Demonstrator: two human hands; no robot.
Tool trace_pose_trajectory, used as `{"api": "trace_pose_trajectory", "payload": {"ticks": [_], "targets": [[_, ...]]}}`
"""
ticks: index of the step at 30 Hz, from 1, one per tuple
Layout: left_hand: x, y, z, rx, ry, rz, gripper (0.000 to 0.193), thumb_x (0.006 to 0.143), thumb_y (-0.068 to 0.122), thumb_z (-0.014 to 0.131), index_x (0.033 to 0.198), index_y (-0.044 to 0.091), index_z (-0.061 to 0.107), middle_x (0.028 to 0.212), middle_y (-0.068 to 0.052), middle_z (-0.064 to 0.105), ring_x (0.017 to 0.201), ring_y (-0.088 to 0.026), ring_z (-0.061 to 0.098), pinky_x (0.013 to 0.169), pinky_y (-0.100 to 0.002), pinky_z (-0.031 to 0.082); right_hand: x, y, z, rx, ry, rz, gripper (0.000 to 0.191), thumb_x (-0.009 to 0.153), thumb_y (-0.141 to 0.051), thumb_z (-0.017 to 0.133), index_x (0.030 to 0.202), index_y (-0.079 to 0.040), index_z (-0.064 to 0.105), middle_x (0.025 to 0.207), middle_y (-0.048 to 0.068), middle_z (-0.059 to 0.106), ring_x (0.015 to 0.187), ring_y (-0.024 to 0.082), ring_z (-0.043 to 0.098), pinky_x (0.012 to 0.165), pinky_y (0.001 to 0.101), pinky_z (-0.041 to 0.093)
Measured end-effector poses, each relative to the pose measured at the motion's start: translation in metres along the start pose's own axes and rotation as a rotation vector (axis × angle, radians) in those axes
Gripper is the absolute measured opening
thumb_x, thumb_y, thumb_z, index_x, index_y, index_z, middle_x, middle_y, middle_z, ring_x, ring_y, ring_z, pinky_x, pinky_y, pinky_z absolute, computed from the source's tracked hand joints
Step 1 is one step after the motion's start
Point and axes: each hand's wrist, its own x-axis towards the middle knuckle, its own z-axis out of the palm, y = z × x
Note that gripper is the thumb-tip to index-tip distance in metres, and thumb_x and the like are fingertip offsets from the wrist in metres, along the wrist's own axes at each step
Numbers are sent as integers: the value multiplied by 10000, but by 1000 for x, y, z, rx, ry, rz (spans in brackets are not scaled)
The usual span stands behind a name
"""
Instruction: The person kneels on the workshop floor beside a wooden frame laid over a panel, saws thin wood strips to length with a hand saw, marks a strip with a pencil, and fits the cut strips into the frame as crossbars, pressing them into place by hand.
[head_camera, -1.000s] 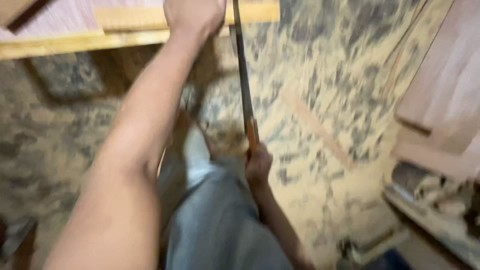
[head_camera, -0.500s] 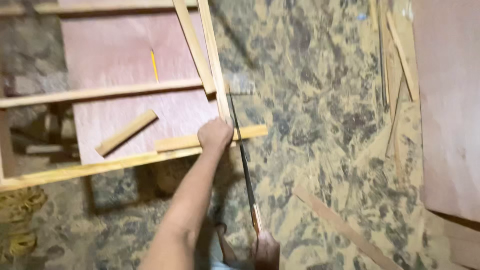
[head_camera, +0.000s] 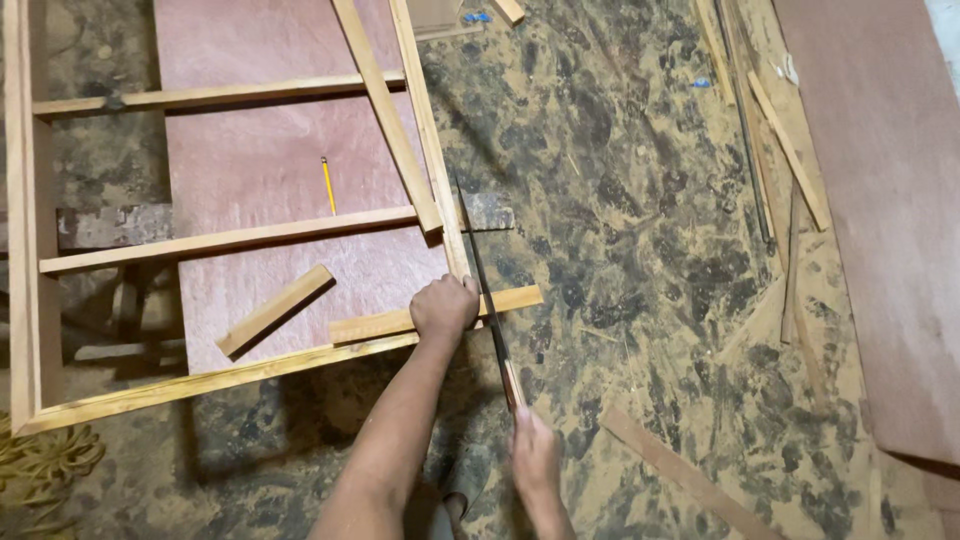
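Note:
My left hand (head_camera: 444, 308) presses down in a fist on a short wooden batten (head_camera: 510, 299) where it meets the corner of a wooden frame (head_camera: 220, 377). My right hand (head_camera: 533, 461) grips the handle of a hand saw (head_camera: 485, 290). The thin saw blade runs away from me, on edge, across the batten just right of my left hand. The frame lies over a reddish plywood sheet (head_camera: 262, 180) on a floor strewn with sawdust.
A yellow pencil (head_camera: 327, 186) and a loose wooden offcut (head_camera: 275, 310) lie on the plywood inside the frame. Thin wooden strips (head_camera: 788, 150) and a second large plywood sheet (head_camera: 890, 200) lie at the right. A coil of rope (head_camera: 45, 465) sits at the lower left.
The view has tilted up and pulled back, so the frame and plywood show more fully. My left hand stays on the batten and my right hand stays on the saw.

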Motion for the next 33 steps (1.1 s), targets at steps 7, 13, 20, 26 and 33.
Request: {"api": "trace_pose_trajectory", "payload": {"ticks": [7, 13, 20, 26, 33], "targets": [[-7, 7, -9, -21, -14, -34, 553, 978, 462, 419, 979, 33, 767, 964, -244, 754, 913, -389, 748, 860, -493, 578, -30, 40, -25, 78, 56, -104, 442, 1090, -294, 456, 819, -7, 653, 566, 90, 553, 504, 223, 571, 484, 372, 434], [-8, 6, -8, -20, -63, -31, 564, 981, 476, 405, 990, 37, 760, 995, -255, 751, 945, -381, 749, 869, -495, 577, -3, 33, -12, -281, 136, -470, 405, 1089, -287, 459, 831, -28, 633, 601, 120, 551, 534, 260, 569, 503, 398, 432], [-15, -6, 11, 13, -89, 32, 625, 1012, 549, 375, 1016, 61, 765, 1021, -231, 739, 959, -399, 719, 853, -536, 546, -42, 7, 1, 108, 53, -130, 390, 1088, -260, 466, 794, -47, 608, 588, 110, 528, 512, 251, 530, 493, 398, 413], [-9, -12, 27, -25, 80, 33, 490, 922, 480, 514, 839, 59, 752, 796, -215, 735, 736, -355, 738, 674, -480, 576, -111, 58, -47, -228, 38, -360, 261, 1068, -163, 477, 1145, 17, 650, 601, 86, 518, 471, 248, 463, 445, 405, 357], [-10, -18, 42, -17, 221, 84, 468, 937, 452, 527, 829, 58, 755, 768, -202, 739, 719, -366, 741, 690, -482, 588, 47, 24, 12, -113, 56, -375, 174, 1065, -76, 512, 1059, 72, 602, 814, 200, 578, 686, 325, 559, 596, 429, 459]]}}
